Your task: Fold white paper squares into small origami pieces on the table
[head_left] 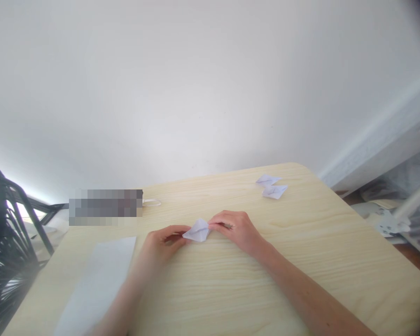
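Between my hands is a small piece of folded white paper (198,231), with pointed ends and a crease across its middle. My left hand (164,240) pinches its left tip between thumb and fingers. At the opposite end, the thumb and fingers of my right hand (235,227) close on the right edge. The paper is just above or on the wooden table (210,289); I cannot tell which. Two similar folded paper pieces, one behind (267,180) and one in front (275,191), lie close together toward the table's far right.
White paper sheets (101,270) lie at the left, partly under my left forearm. A blurred-out object (105,205) with a pale loop (152,202) sits at the back left. A dark woven chair (7,233) stands beyond the left edge, and a white wall (203,93) rises behind.
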`<act>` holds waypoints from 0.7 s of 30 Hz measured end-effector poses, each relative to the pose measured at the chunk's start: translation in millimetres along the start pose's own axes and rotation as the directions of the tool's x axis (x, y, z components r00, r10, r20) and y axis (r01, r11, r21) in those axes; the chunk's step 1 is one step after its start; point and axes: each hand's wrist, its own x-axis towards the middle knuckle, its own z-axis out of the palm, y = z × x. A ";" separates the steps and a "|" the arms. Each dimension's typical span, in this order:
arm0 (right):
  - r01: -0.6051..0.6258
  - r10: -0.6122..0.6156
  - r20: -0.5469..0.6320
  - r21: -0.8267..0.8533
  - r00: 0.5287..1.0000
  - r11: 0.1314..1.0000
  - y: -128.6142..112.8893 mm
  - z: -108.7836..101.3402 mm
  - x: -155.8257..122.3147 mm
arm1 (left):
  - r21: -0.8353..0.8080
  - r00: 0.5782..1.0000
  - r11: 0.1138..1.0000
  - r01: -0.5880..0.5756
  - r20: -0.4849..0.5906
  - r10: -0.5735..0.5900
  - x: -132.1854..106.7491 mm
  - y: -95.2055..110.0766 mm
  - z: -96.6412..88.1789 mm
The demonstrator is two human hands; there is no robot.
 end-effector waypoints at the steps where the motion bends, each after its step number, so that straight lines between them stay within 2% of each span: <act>1: -0.005 0.005 -0.003 0.006 1.000 1.000 -0.2 0.3 0.0 | 0.014 0.999 0.999 -0.033 -0.020 0.034 1.4 -1.6 1.4; 6: -0.027 0.027 -0.002 0.013 1.000 1.000 -1.0 2.5 0.5 | 0.091 0.981 0.979 -0.181 -0.054 0.186 9.0 -2.5 8.2; 13: -0.051 0.051 0.014 -0.017 0.999 0.999 -4.2 5.3 2.7 | 0.274 0.965 0.942 -0.195 -0.118 0.234 11.4 2.0 14.3; 18: -0.025 0.026 0.026 -0.037 0.999 0.999 -2.6 5.3 3.1 | 0.286 0.962 0.932 -0.221 -0.091 0.256 10.4 3.4 15.0; 21: -0.048 0.048 0.028 -0.019 0.998 0.999 -0.9 2.3 3.3 | 0.257 0.970 0.948 -0.188 -0.102 0.220 8.8 2.6 13.2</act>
